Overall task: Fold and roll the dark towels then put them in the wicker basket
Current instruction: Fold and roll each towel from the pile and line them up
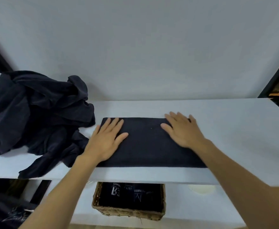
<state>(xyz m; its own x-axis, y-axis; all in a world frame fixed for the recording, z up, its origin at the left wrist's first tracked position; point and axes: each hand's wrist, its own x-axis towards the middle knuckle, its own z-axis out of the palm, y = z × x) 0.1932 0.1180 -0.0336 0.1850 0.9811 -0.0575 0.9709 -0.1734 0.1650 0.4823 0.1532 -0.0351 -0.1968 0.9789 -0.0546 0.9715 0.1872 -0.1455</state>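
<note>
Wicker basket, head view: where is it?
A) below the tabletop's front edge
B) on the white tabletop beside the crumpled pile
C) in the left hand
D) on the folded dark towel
A: the brown woven wicker basket sits lower than the white tabletop, just under its near edge, with dark fabric inside.

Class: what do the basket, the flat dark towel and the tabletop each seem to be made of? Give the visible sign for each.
Basket: woven wicker or similar plant fibre, brown and matte; interlaced strands show along its rim.
Towel: soft cloth, likely cotton terry, matte; it lies limp and flat.
Tabletop: smooth white board, perhaps laminate; no grain shows.
</note>
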